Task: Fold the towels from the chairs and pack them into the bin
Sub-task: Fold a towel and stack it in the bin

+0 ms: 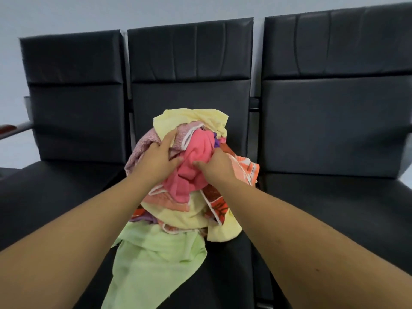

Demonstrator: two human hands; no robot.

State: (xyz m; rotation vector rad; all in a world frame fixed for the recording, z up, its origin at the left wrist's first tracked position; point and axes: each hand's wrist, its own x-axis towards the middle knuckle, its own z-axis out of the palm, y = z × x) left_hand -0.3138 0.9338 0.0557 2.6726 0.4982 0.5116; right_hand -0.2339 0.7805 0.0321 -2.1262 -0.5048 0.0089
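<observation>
1. At 9 o'clock stands the left chair (73, 121), black, just beside the middle chair (191, 63).
2. On the middle chair's seat lies the towel pile. The mauve towel (142, 148) is at its 9 o'clock and the yellow towel (191, 118) at 12. The green towel (151, 259) spills over the seat's front edge at 6.
3. Your left hand (159, 157) bends its fingers over the mauve towel, thumb dug into the pink towel (198, 152) at the pile's centre.
4. Your right hand (217, 165) grips the pink towel, fingers curled tight into it.
5. An orange patterned towel (247, 168) sits at the pile's 3 o'clock, with the right chair (334, 108) beyond it.
</observation>
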